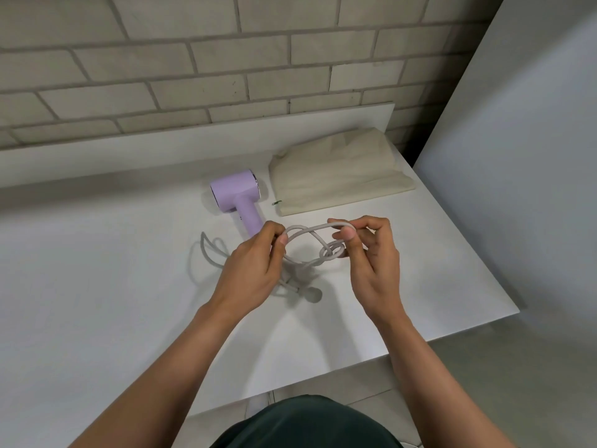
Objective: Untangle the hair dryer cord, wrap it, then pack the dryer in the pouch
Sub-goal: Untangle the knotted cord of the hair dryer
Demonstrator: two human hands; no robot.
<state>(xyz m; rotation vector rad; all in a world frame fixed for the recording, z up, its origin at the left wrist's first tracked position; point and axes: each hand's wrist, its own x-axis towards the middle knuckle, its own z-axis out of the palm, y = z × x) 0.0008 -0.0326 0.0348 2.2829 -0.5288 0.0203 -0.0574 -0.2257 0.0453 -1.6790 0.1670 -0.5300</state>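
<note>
A lilac hair dryer [238, 195] lies on the white table [97, 286], its handle pointing toward me. Its pale grey cord [310, 232] is lifted above the table in a knotted loop between my hands. My left hand [255, 270] pinches the loop's left side. My right hand [368, 253] pinches the right end with thumb and fingers, close to the knot. More cord [206, 250] trails on the table to the left, and the plug [311, 294] lies below my hands. A beige cloth pouch [336, 176] lies flat behind my right hand, right of the dryer.
A brick wall [226, 59] runs along the back of the table. The table's right edge [468, 234] slants close to my right hand, with a pale wall panel [517, 156] beyond it. A small dark clip [276, 203] lies at the pouch's left corner.
</note>
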